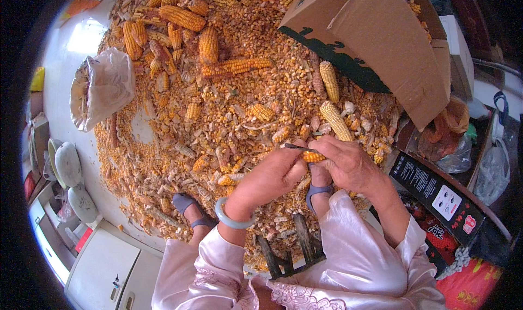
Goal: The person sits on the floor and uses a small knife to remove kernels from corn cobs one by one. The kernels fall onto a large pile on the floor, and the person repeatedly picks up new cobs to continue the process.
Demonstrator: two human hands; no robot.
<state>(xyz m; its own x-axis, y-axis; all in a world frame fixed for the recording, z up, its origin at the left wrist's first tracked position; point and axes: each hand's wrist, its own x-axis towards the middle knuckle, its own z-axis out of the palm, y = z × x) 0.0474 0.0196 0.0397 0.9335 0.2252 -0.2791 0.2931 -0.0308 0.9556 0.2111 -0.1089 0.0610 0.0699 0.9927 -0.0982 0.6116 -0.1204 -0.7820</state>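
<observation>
In front of my knees, both hands meet at a short yellow corn cob (314, 156). My right hand (349, 163) grips the cob, its fingers bent over one end. My left hand (280, 171), with a pale bangle (233, 217) at the wrist, curls against the other end. A thin dark tool (301, 147) lies across the top of the cob; which hand bears it is hard to make out. Just beyond my hands lies a pale yellow ear of corn (336, 120), and behind that another ear (329, 81).
Loose kernels and cob pieces (245, 101) cover the floor around my sandalled feet. Whole ears (182, 18) lie at the far side. A tilted cardboard box (392, 36) stands far right, a white plastic bag (110, 81) left. A dark wooden stool (304, 236) shows between my legs.
</observation>
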